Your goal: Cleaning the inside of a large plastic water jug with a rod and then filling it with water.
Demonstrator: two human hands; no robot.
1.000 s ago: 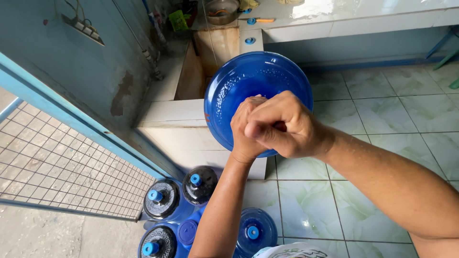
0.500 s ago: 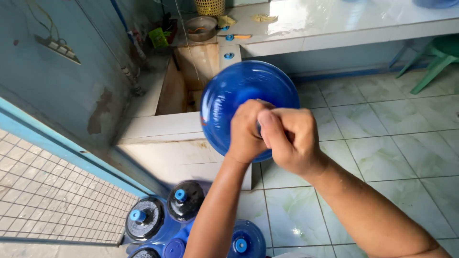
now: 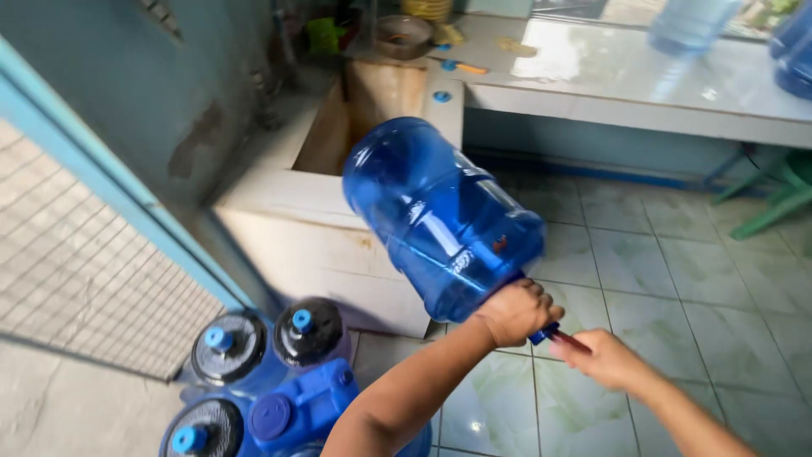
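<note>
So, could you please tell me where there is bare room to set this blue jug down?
The tiled floor right of the blue jug, between the counter and the green stool, lies bare. The counter top has bare room at its middle. Lower left is crowded with capped bottles beside the trough.

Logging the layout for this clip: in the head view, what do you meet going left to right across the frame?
Wire mesh panel → capped bottles on the floor → big blue jug held at the neck by the left hand → right hand → green stool legs.
</note>
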